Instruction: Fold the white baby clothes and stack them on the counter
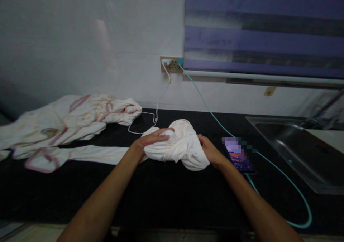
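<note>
A white cloth garment (177, 145), bunched and twisted, is held between my two hands over the dark counter. My left hand (150, 140) grips its left side, with the fingers lying across the top folds. At the right end, my right hand (209, 150) holds the cloth; most of its fingers are hidden behind the fabric. A flat white strip of cloth (99, 154) with a pink-edged end runs leftward from beside my left wrist. Whether it joins the bunched garment I cannot tell.
A stained white garment with pink trim (75, 113) lies crumpled at the left. On the right are a lit phone (239, 156), a looping teal cable (292, 183) and a metal sink (295, 152). A white cable (158, 100) hangs from the wall socket (172, 64) onto the black counter (172, 199).
</note>
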The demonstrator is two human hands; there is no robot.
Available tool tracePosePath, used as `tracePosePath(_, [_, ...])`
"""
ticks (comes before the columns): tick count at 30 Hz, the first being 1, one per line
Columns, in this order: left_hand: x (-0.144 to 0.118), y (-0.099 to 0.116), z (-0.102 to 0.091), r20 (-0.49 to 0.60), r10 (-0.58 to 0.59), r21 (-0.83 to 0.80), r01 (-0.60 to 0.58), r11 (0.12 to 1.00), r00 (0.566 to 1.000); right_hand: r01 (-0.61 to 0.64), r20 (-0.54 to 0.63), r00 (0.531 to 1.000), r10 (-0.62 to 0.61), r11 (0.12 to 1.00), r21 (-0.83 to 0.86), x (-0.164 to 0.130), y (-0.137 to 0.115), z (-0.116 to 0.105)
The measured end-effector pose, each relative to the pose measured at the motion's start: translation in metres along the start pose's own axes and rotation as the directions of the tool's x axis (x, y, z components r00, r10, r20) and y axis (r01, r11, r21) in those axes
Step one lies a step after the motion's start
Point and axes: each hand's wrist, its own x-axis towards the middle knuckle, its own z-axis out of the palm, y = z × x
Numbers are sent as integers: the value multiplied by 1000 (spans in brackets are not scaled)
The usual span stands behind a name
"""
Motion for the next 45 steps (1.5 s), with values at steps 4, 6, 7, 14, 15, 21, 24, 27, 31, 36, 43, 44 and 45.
tracePosePath(4, [15,-3,-3,-251,85,-93,-112,989,964,-19,-6,1000,20,987,161,1,-1,-5])
tracePosePath(6, [23,-9,-5,-404,197,106,-168,980,893,-3,-88,996,15,991,133,2,0,-9])
tracePosePath(7, [26,-12,-7,-460,284,275,-169,946,841,10,-126,992,2,996,92,2,1,-10])
tracePosePath(14, [21,-18,24,-106,678,834,-306,459,728,-93,-436,889,-143,874,-478,-4,2,-18])
tracePosePath(15, [19,-18,36,-20,649,827,-352,438,761,-163,-467,875,-126,833,-529,-5,2,-19])
tracePosePath(21, [10,-34,90,214,524,738,-488,466,825,-195,-508,860,-51,887,-418,-5,1,-16])
tracePosePath(24, [16,-41,82,39,568,681,-439,587,822,-63,-420,904,-72,952,-301,-4,-2,-5])
tracePosePath(27, [23,-36,62,-121,646,656,-428,622,754,51,-277,948,-154,937,-346,-6,-9,6])
tracePosePath(31, [25,-20,44,-34,554,616,-419,667,832,172,-148,938,-313,793,-584,-12,-16,24])
tracePosePath(36, [20,-15,44,189,329,580,-375,723,925,70,-166,959,-231,757,-649,-15,-17,39])
tracePosePath(43, [17,-19,55,183,312,702,-346,623,932,-141,-286,957,-41,799,-585,-16,-17,34])
tracePosePath(44, [17,-19,56,169,321,709,-341,618,932,-136,-283,959,-30,826,-547,-15,-17,34])
tracePosePath(45, [18,-19,56,148,333,710,-334,620,931,-130,-280,960,-19,853,-505,-15,-15,34])
